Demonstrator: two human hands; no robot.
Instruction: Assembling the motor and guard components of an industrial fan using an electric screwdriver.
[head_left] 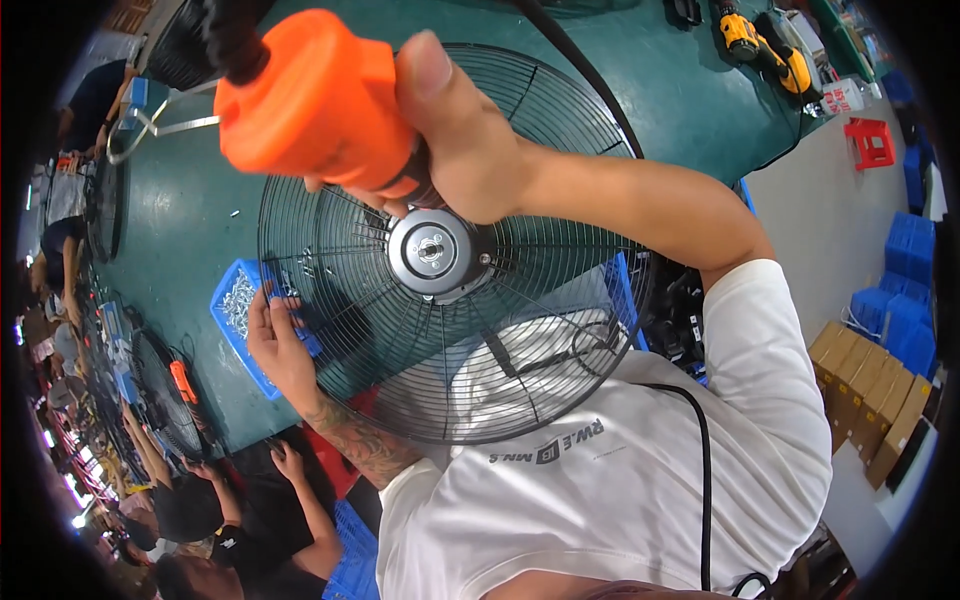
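A round black wire fan guard (450, 330) is lying across the green workbench (680, 90), its silver motor hub (432, 250) just below the right hand (450, 140), which is clenching an orange power screwdriver (315, 100). The left hand (275, 335), fingers curled, is reaching into a blue tray of screws (238, 310) beside the guard's left edge.

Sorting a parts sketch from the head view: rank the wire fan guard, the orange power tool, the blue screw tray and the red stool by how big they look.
1. Wire fan guard
2. Orange power tool, enlarged by being close to the camera
3. Blue screw tray, partly hidden behind the guard
4. Red stool, far off
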